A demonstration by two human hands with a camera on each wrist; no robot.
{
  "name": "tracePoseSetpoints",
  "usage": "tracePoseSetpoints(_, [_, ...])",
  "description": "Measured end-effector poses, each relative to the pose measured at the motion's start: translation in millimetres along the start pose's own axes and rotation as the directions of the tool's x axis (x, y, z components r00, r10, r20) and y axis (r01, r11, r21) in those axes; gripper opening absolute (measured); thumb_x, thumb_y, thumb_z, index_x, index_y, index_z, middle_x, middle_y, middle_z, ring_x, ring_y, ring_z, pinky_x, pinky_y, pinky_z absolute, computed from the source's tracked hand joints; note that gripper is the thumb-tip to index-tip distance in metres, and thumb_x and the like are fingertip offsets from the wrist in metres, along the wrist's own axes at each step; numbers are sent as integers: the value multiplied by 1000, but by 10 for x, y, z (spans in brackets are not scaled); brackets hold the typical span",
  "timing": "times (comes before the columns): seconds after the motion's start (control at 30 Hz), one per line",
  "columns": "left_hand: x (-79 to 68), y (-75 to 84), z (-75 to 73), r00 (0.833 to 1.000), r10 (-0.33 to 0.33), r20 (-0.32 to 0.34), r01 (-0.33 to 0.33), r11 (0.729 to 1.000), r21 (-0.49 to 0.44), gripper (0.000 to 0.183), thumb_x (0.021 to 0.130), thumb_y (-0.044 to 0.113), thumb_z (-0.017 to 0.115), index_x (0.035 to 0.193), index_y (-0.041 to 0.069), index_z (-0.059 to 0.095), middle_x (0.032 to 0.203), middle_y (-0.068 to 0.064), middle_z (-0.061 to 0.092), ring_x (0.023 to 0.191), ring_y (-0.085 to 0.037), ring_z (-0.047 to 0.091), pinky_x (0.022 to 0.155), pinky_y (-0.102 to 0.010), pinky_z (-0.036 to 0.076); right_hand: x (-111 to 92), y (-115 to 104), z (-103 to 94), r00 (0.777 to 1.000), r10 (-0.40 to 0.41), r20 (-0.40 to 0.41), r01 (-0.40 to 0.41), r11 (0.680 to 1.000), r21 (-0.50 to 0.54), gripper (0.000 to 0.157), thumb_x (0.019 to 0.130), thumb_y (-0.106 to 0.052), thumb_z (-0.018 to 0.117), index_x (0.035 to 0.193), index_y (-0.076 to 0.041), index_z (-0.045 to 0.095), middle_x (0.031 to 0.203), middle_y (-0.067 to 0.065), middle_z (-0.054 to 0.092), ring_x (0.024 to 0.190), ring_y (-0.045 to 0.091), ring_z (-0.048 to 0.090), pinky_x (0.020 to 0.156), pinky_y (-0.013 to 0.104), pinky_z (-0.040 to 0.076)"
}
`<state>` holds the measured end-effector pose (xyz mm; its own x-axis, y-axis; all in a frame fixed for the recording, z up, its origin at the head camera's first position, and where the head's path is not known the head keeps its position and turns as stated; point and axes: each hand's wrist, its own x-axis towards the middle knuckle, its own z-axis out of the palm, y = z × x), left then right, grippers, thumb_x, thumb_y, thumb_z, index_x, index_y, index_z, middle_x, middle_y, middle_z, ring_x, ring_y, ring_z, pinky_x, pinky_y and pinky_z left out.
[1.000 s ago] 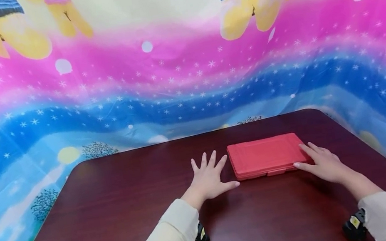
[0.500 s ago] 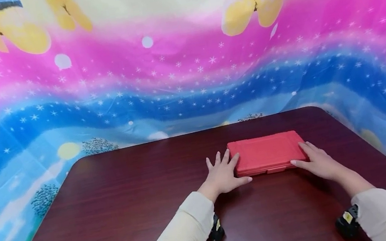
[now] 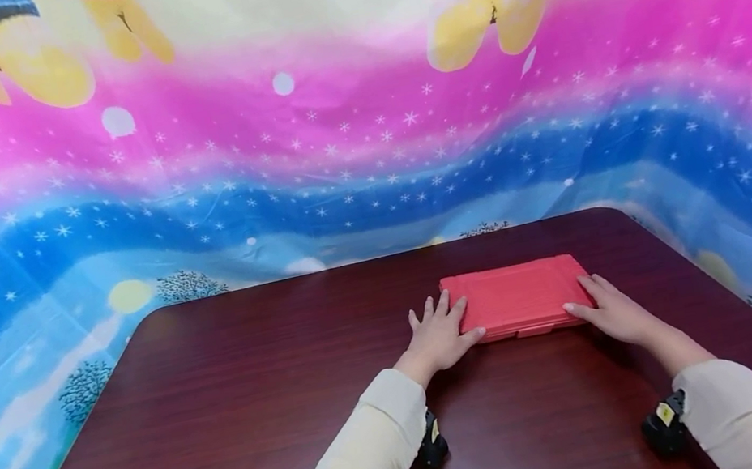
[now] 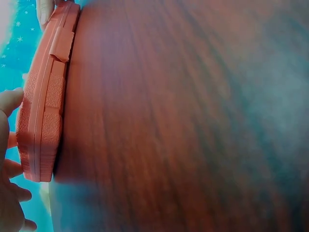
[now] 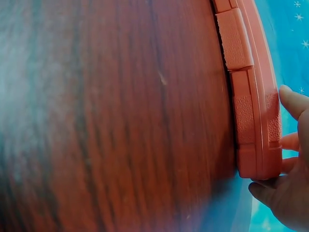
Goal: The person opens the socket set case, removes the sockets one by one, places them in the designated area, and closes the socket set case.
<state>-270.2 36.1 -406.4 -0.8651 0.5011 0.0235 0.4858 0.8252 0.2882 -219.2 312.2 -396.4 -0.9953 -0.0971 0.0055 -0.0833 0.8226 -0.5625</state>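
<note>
A flat red plastic case (image 3: 519,296) lies closed on the table, its latch (image 4: 62,44) on the near side. My left hand (image 3: 437,340) is at the case's left end, fingers spread, the thumb at the near corner of the lid. My right hand (image 3: 617,313) is at the opposite end, its thumb (image 5: 292,99) at the lid's near edge and its other fingers along the short side. In the left wrist view the fingers (image 4: 14,191) look spread below the case's end. The case's contents are hidden.
The dark red-brown wooden table (image 3: 228,422) has rounded far corners. Close behind it hangs a patterned pink and blue cloth (image 3: 303,147), which also runs along both sides. Black wrist cameras (image 3: 433,443) are strapped below both pale sleeves (image 3: 359,454).
My left hand has moved right, from beside the case up to its left end. My right hand stays at the right end, its thumb slightly shifted. The case has hardly moved.
</note>
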Motion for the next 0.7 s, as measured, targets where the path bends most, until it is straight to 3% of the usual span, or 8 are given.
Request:
tracePoseSetpoints(0.37, [23, -31, 6, 999, 30, -17, -32, 990, -137, 63, 83, 47, 46, 136, 18, 28, 142, -8, 16, 127, -20, 21, 101, -44, 15, 20, -15, 41, 999, 41, -19, -42, 998, -43, 82, 86, -47, 43, 132, 12, 10, 131, 38, 7, 114, 55, 14, 87, 64, 17])
tracePoseSetpoints(0.7, [-21, -23, 10, 1000, -12, 12, 15, 970, -243, 62, 84, 43, 48, 137, 20, 26, 144, -5, 8, 123, -29, 27, 96, -39, 30, 13, -89, 60, 998, 49, -35, -51, 996, -67, 81, 86, -46, 44, 131, 14, 14, 129, 40, 10, 113, 54, 16, 88, 63, 18])
